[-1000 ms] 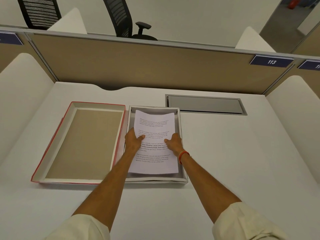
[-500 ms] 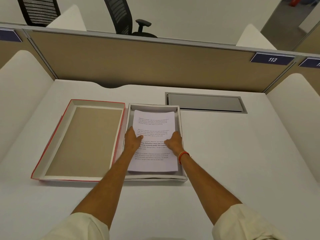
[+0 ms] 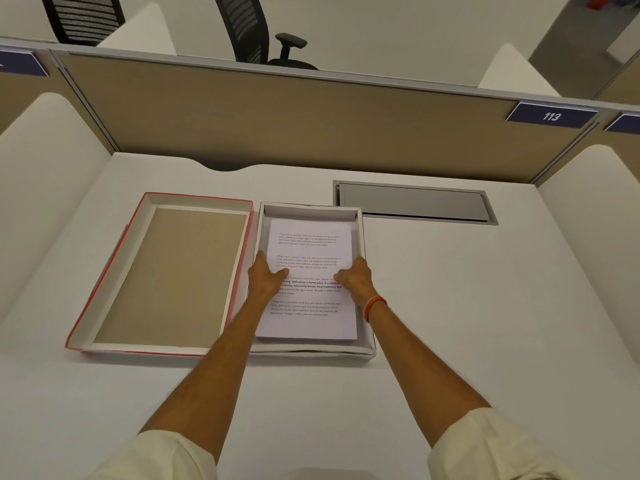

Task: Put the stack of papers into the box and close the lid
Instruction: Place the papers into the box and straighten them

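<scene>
Desk [image 3: 450, 323]: white top, walled by white side panels and a tan partition [image 3: 311, 126] at the back.
Partition tag [image 3: 551, 116]: dark blue plate at the upper right reading 113.
Chairs: two black mesh-backed office chairs beyond the partition, one [image 3: 249, 32] near centre, one [image 3: 86, 19] at the left.
Lid [image 3: 166, 271]: red-edged, lying upturned on the desk, brown inner face up, just left of the box and touching or nearly touching its left wall.
Box [image 3: 367, 271]: white, shallow, open, set at desk centre with its long side running away from the person.
Cable hatch [image 3: 414, 202]: grey flap set flush in the desk, just beyond the box's far right corner.
Stack of papers [image 3: 308, 244]: inside the box, lying flat, printed side up, text paragraphs readable as blocks only; a strip of box floor shows past its far edge.
Left hand [image 3: 266, 278]: gripping the stack's left edge, thumb on top of the top sheet, fingers hidden down the side.
Right hand [image 3: 356, 280]: gripping the right edge the same way, thumb on the sheet, fingers out of sight.
Wristband [image 3: 374, 306]: orange, on the right wrist.
Sleeves: cream, rolled above the elbows.
</scene>
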The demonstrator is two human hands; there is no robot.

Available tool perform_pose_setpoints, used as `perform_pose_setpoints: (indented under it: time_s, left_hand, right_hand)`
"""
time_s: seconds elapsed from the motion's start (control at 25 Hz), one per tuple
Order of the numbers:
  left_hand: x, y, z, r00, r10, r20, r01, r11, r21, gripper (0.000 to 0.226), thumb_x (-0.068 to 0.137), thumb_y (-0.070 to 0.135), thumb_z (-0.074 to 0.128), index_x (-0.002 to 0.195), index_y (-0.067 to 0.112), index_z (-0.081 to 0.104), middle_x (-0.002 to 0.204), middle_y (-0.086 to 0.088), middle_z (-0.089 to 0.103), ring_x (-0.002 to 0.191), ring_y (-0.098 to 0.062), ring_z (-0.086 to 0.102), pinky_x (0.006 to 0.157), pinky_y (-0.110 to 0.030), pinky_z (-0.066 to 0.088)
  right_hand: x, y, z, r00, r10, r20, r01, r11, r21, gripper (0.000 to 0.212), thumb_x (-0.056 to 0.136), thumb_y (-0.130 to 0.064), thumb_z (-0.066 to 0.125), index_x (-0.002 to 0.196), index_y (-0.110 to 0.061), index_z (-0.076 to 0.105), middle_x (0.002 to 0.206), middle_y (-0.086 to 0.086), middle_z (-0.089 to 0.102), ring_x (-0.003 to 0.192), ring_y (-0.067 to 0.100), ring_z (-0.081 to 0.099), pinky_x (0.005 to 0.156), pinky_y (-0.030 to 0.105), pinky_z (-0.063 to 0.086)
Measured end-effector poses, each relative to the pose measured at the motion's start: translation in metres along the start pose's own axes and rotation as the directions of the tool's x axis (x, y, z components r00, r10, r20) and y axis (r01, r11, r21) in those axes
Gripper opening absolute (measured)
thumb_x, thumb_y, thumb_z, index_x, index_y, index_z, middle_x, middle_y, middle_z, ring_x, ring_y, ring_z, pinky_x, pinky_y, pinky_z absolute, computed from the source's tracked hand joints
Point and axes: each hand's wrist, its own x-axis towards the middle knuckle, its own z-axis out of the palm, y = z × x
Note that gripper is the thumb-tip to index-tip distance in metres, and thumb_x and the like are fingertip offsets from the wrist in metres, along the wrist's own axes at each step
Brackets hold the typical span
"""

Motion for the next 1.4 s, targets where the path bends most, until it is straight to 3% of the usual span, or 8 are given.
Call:
perform_pose_setpoints:
  time_s: [0.44, 0.64, 0.92, 1.08, 1.16, 1.24, 1.32, 1.4]
  left_hand:
    - [-0.007, -0.001, 0.0, 0.999, -0.002, 0.035, 0.005, 0.996, -0.092, 0.06, 0.084, 0.015, 0.074, 0.133, 0.001, 0.041, 0.138, -0.017, 0.054, 0.126, -0.036, 0.054, 0.106, -0.052, 0.046]
    - [-0.008, 0.003, -0.006, 0.998, 0.009, 0.062, -0.01, 1.0, 0.004, 0.054, 0.087, 0.017, 0.07, 0.13, 0.0, 0.042, 0.138, -0.019, 0.054, 0.126, -0.037, 0.054, 0.104, -0.049, 0.048]
    - [-0.041, 0.03, -0.012, 0.961, 0.277, 0.019, -0.277, 0.96, 0.03, 0.055, 0.086, 0.01, 0.07, 0.137, 0.007, 0.049, 0.139, -0.011, 0.058, 0.125, -0.026, 0.056, 0.102, -0.034, 0.047]
    - [-0.077, 0.029, -0.007, 0.989, 0.026, 0.149, 0.013, 0.966, -0.26, 0.037, 0.083, 0.016, 0.075, 0.117, 0.006, 0.064, 0.113, -0.007, 0.071, 0.099, -0.019, 0.068, 0.08, -0.021, 0.054]
    - [-0.09, 0.024, -0.007, 0.904, -0.226, 0.363, 0.393, 0.772, -0.5, 0.033, 0.085, 0.013, 0.073, 0.114, 0.0, 0.065, 0.112, -0.017, 0.071, 0.099, -0.028, 0.071, 0.077, -0.03, 0.061]
    - [-0.098, 0.019, -0.009, 0.717, -0.361, 0.597, 0.694, 0.446, -0.565, 0.037, 0.087, 0.012, 0.07, 0.116, -0.006, 0.058, 0.118, -0.027, 0.066, 0.105, -0.039, 0.069, 0.076, -0.042, 0.063]
    - [-0.103, 0.013, -0.009, 0.608, -0.373, 0.701, 0.792, 0.238, -0.562, 0.042, 0.086, 0.012, 0.071, 0.12, -0.003, 0.051, 0.126, -0.031, 0.056, 0.111, -0.049, 0.062, 0.083, -0.053, 0.06]
    - [-0.105, 0.01, -0.006, 0.586, -0.371, 0.72, 0.805, 0.163, -0.571, 0.046, 0.085, 0.009, 0.071, 0.125, 0.007, 0.049, 0.134, -0.03, 0.046, 0.116, -0.055, 0.056, 0.09, -0.059, 0.054]
  right_hand:
    - [0.004, -0.003, -0.001, 0.998, 0.049, 0.026, -0.05, 0.998, 0.025, 0.039, 0.085, 0.005, 0.059, 0.121, 0.001, 0.046, 0.123, 0.02, 0.058, 0.107, 0.03, 0.06, 0.079, 0.029, 0.051]
    - [0.003, -0.003, -0.003, 0.999, 0.001, 0.038, 0.001, 0.999, -0.044, 0.02, 0.087, 0.006, 0.056, 0.094, -0.008, 0.045, 0.119, 0.022, 0.06, 0.106, 0.034, 0.062, 0.077, 0.03, 0.051]
    - [0.021, -0.041, -0.01, 0.98, -0.198, 0.015, 0.192, 0.928, -0.318, 0.032, 0.086, -0.006, 0.062, 0.113, 0.01, 0.057, 0.117, 0.024, 0.064, 0.105, 0.035, 0.064, 0.083, 0.038, 0.055]
    - [0.041, -0.076, -0.017, 0.911, -0.383, 0.152, 0.412, 0.855, -0.315, 0.047, 0.09, -0.017, 0.065, 0.131, 0.001, 0.051, 0.135, 0.017, 0.055, 0.124, 0.03, 0.054, 0.102, 0.034, 0.044]
    - [0.053, -0.088, -0.017, 0.874, -0.424, 0.239, 0.484, 0.805, -0.342, 0.046, 0.092, -0.018, 0.063, 0.133, -0.002, 0.052, 0.136, 0.014, 0.057, 0.125, 0.028, 0.055, 0.105, 0.033, 0.044]
    - [0.065, -0.097, -0.014, 0.848, -0.424, 0.318, 0.526, 0.747, -0.407, 0.039, 0.093, -0.017, 0.06, 0.128, 0.0, 0.057, 0.131, 0.016, 0.06, 0.121, 0.031, 0.057, 0.106, 0.038, 0.046]
    - [0.075, -0.103, -0.011, 0.83, -0.401, 0.389, 0.552, 0.696, -0.459, 0.034, 0.095, -0.013, 0.056, 0.123, 0.005, 0.058, 0.128, 0.02, 0.061, 0.119, 0.035, 0.058, 0.106, 0.044, 0.046]
    - [0.084, -0.106, -0.007, 0.826, -0.367, 0.427, 0.554, 0.668, -0.497, 0.033, 0.095, -0.005, 0.051, 0.126, 0.003, 0.057, 0.131, 0.02, 0.059, 0.122, 0.035, 0.056, 0.107, 0.043, 0.044]
